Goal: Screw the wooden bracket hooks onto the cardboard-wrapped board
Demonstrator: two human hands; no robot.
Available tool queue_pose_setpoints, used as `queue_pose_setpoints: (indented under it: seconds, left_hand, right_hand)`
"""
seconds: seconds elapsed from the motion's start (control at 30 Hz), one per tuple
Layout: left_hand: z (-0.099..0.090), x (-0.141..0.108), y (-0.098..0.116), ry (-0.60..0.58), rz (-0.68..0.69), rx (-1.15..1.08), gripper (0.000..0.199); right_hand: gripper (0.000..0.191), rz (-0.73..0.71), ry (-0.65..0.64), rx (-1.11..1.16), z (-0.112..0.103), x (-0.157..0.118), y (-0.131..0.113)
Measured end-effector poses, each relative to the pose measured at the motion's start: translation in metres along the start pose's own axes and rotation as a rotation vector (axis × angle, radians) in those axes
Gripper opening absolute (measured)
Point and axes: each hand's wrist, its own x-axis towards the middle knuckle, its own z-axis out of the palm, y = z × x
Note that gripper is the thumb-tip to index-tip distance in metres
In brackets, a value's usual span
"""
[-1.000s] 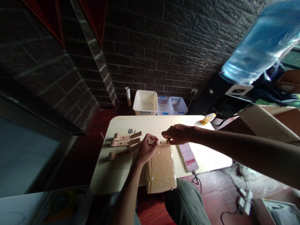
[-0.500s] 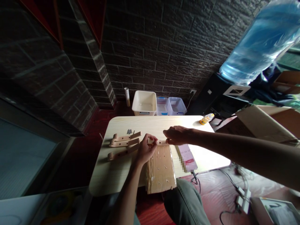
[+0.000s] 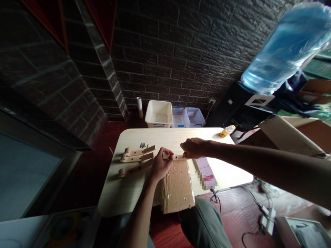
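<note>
My left hand (image 3: 162, 164) pinches the left part of a small wooden strip with holes (image 3: 178, 157), which lies across the far end of a cardboard piece (image 3: 178, 193). At the strip's right end, my right hand (image 3: 195, 148) is closed in a fist; whatever it grips is hidden by the fingers. Left of my left hand, several wooden pieces with drilled holes and rounded ends (image 3: 134, 158) lie on the table. Behind them is a small group of dark metal screws or bolts (image 3: 142, 145). The cardboard has several small holes and overhangs the near table edge.
A phone (image 3: 206, 168) showing a timer lies right of the cardboard, its cable hanging down. A yellow-capped bottle (image 3: 227, 131) lies at the table's (image 3: 119, 196) far right corner. Beyond stand a cream bin (image 3: 158, 113) and clear boxes (image 3: 194, 117). A water dispenser (image 3: 230, 103) stands right.
Both hands stay at the wooden strip. My right fist has turned slightly; the view has shifted a little. Nothing has been let go.
</note>
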Motion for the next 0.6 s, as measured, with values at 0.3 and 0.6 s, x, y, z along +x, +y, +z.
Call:
queue_pose_setpoints:
  seconds: [0.3,0.6]
  left_hand:
    - [0.0000,-0.0004,-0.0021,0.004,0.019,-0.024,0.019]
    - [0.0000,0.0007,0.0000,-0.003,0.018,-0.007,0.019]
  right_hand:
    - [0.030,-0.033,0.036,-0.048,0.0043,0.0006,0.0016]
    - [0.035,0.007,0.031,-0.040,0.0076,0.0014,0.0015]
